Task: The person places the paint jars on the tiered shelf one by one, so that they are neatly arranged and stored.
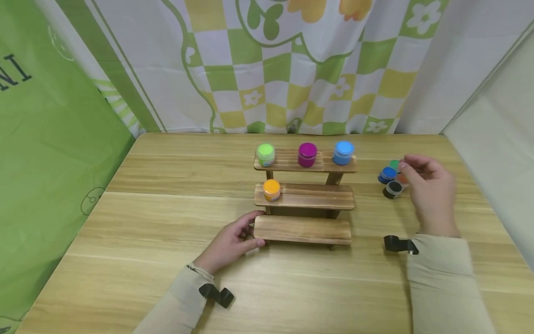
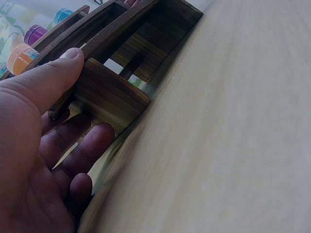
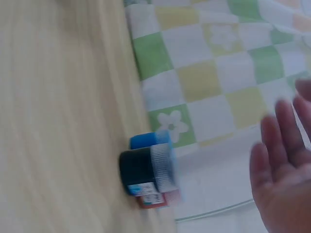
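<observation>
A three-tier wooden stand (image 1: pixel 304 229) has my left hand (image 1: pixel 229 243) at the left end of its lowest shelf. The thumb (image 2: pixel 56 77) lies along the shelf's edge and the other fingers curl beneath, gripping it. On the top shelf sit a light green jar (image 1: pixel 266 155), a purple jar (image 1: pixel 307 155) and a light blue jar (image 1: pixel 343 153). An orange jar (image 1: pixel 272 190) occupies the middle shelf's left end. My right hand (image 1: pixel 434 195), fingers loosely bent and holding nothing, is raised beside a black jar (image 3: pixel 138 170), a blue jar (image 1: pixel 387 175), a green jar (image 1: pixel 394 164) and a partly hidden red-orange jar (image 1: pixel 402 180).
The stand and loose jars are on a wood-grain table (image 1: pixel 146 222). A checkered curtain (image 1: pixel 271 69) hangs along its back edge. Green cloth (image 1: pixel 37 139) borders the left side, and a pale panel (image 1: pixel 500 120) the right.
</observation>
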Available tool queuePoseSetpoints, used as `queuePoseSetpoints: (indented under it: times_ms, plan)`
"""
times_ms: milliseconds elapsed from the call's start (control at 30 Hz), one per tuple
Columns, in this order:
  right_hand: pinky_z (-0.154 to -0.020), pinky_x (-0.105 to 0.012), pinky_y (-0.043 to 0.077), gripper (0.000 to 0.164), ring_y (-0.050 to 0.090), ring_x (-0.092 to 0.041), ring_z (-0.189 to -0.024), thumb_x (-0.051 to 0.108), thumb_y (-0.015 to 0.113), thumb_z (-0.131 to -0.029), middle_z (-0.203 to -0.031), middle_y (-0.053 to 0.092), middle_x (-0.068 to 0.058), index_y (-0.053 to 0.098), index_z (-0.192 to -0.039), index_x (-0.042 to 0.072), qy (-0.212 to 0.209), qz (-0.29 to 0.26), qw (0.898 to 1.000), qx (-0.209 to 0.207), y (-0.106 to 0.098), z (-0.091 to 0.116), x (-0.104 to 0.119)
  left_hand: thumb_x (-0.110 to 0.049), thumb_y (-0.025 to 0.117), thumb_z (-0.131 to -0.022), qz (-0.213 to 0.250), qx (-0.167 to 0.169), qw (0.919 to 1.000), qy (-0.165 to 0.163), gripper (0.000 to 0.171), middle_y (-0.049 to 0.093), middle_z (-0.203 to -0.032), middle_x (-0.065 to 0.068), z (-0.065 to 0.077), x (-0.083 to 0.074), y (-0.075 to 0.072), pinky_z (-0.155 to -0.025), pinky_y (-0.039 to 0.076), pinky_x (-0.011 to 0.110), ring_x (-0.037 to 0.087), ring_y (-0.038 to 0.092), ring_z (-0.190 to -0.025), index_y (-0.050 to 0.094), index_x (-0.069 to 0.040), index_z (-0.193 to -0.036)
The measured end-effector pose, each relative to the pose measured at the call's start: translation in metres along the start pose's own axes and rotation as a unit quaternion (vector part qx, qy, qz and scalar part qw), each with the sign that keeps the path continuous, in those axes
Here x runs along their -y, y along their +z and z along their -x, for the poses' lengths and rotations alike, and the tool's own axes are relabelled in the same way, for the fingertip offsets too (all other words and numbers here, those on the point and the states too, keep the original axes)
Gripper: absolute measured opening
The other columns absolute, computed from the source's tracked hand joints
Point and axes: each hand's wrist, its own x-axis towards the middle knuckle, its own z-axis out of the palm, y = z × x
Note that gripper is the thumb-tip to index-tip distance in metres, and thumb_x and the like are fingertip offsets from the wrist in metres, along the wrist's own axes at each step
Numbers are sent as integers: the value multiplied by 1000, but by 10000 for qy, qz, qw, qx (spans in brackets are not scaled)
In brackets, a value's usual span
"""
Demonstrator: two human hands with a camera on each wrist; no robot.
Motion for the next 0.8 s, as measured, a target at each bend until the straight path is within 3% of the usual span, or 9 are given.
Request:
queuePoseSetpoints:
  times_ms: [100,233,367,600,800]
  plan:
    - [-72,-10,48,17,60,-7,-90,8,75,-90,-101,65,4,71,-106,13,276,-548,9963,-597,0,-4,-5,-32,77,-89,6,11,10000,24,67,66,-113,-1,0,1,0,-77,52,32,18,61,-94,48,-27,-149]
    - [-72,-9,47,21,56,-7,-91,5,77,-88,-100,63,4,69,-106,13,703,-771,9902,-932,-6,-10,-13,-33,77,-89,13,21,10000,33,66,65,-113,-1,0,1,0,-77,52,32,18,61,-94,48,-28,-149]
    - [-70,-8,47,22,55,-6,-92,1,72,-90,-101,64,6,68,-108,14,897,-599,9913,-753,-14,-14,-22,-34,77,-89,11,30,10000,14,67,65,-114,-1,0,0,0,-76,52,33,18,61,-94,48,-28,-149]
    - [-74,-8,48,26,56,-4,-94,-2,64,-94,-103,64,9,66,-118,9,822,-351,9960,-45,-28,-18,-42,-33,77,-89,-12,35,10000,-22,67,65,-114,-1,0,-1,0,-77,52,33,17,61,-94,47,-27,-149]
    - [-83,-15,52,37,54,-10,-105,-5,60,-96,-118,58,1,58,-132,5,1277,-1323,9822,392,-34,-18,-54,-32,77,-89,-16,22,10000,-23,68,65,-115,-1,0,-1,0,-77,52,32,17,61,-94,48,-26,-149]
